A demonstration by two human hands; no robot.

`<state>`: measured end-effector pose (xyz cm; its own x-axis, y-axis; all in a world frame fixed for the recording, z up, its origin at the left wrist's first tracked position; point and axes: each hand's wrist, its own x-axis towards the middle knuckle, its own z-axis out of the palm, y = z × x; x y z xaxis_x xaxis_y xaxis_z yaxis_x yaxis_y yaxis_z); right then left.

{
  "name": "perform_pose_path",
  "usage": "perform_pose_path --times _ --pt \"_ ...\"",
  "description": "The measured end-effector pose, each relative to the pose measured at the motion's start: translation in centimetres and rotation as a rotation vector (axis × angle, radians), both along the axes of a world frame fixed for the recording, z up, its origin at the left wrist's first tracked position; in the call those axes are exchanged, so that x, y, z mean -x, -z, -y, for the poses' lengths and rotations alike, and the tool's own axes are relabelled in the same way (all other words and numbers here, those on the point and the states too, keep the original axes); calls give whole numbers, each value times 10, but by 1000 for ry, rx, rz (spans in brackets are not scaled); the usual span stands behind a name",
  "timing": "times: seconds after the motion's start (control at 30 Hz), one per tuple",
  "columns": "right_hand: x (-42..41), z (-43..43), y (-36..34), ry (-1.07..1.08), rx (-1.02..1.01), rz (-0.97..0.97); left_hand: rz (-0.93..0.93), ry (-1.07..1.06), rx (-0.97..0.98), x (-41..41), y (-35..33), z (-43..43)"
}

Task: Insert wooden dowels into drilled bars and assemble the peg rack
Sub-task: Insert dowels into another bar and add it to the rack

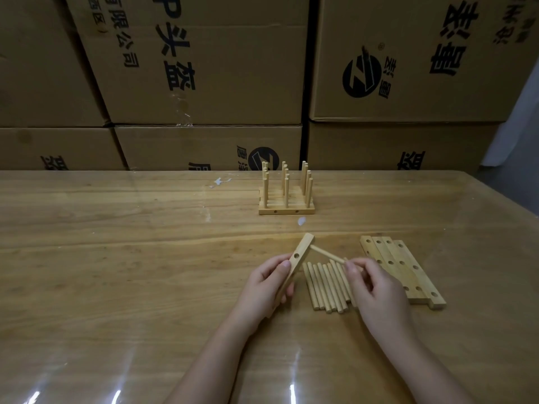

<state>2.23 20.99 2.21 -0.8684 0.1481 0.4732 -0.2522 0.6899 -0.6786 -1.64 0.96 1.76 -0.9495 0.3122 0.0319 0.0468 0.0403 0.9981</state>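
My left hand (267, 282) grips a drilled wooden bar (297, 256), tilted up with one hole showing near its middle. My right hand (369, 282) pinches a dowel (326, 254) whose far end meets the bar near its top end. Between my hands several loose dowels (325, 285) lie side by side on the table. To the right lies a group of drilled bars (401, 268) flat on the table. Further back stands an assembled peg rack (286, 196) with upright dowels.
The wooden table (116, 258) has a glossy cover and stretches wide to the left. Stacked cardboard boxes (204, 77) form a wall right behind its far edge. Small white scraps (301, 220) lie near the rack.
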Motion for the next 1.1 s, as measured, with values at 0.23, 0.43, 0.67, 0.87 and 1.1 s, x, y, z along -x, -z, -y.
perform_pose_path --times 0.23,0.43,0.67,0.87,1.1 --pt "4 -5 3 -28 -83 7 21 -29 18 0 0 0" --pt "3 -4 3 -37 -71 37 13 -45 17 -2 0 0" --pt "0 -4 -1 -35 -31 19 -11 -36 41 -5 -2 -2" --pt "0 -5 2 -38 19 40 -34 -40 66 -5 0 -2" --pt "1 -3 6 -35 51 60 -8 -32 95 -2 2 -1"
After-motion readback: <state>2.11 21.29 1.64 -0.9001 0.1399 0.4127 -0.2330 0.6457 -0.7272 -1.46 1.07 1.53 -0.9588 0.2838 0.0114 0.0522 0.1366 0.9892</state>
